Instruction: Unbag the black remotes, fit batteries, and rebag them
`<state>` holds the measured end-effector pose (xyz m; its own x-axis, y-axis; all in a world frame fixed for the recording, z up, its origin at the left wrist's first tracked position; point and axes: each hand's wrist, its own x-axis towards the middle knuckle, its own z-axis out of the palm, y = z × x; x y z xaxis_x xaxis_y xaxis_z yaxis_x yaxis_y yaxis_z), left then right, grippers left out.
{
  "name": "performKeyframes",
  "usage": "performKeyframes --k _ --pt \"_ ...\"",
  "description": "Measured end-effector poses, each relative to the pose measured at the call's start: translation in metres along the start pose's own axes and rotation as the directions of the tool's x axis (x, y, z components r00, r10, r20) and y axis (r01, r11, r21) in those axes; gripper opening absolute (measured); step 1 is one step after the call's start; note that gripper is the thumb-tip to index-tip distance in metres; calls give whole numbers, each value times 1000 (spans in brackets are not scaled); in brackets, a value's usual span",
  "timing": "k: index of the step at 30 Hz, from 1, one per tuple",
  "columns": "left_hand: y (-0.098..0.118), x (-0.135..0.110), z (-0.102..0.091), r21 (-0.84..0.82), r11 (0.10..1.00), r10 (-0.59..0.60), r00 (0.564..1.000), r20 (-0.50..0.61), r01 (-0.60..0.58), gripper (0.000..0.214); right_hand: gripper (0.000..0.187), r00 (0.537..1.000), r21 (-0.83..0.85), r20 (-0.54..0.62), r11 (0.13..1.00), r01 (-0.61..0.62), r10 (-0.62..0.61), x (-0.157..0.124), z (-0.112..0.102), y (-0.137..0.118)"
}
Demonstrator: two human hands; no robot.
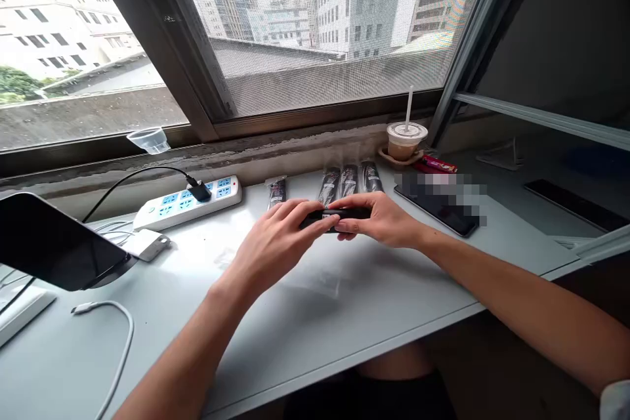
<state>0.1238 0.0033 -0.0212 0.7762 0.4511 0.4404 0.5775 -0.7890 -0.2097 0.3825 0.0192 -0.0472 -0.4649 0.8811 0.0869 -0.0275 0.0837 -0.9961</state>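
Observation:
Both hands are closed on a slim black stick-shaped item (358,212), held level just above the desk. My left hand (278,239) grips its left end, with thumb and fingers pinching near the middle. The right end is in my right hand (386,220), whose thumb meets the left one close to a small pale mark. Fingers cover much of the item, so its exact kind is unclear. Just behind the hands lie several black items in clear plastic sleeves, one (277,190) standing apart on the left and others (349,180) grouped to the right.
A white power strip (189,202) with a black plug lies at the back left. Nearby are a tablet (54,239) on a stand and a white cable (128,335). At right sit a lidded drink cup (406,141) and a black phone (436,209). Windows line the back.

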Motion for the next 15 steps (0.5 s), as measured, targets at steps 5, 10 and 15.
performKeyframes --k 5,10,15 --pt "5 1 0 0 1000 -26 998 49 26 63 54 999 47 42 999 -16 14 0 0 3" --pt "3 0 -1 -33 998 -47 997 58 49 67 59 999 -12 32 1000 21 -20 -1 0 4" --pt "-10 -7 -3 -55 993 -99 994 45 101 56 53 996 -274 -65 961 35 -54 1 -11 7"
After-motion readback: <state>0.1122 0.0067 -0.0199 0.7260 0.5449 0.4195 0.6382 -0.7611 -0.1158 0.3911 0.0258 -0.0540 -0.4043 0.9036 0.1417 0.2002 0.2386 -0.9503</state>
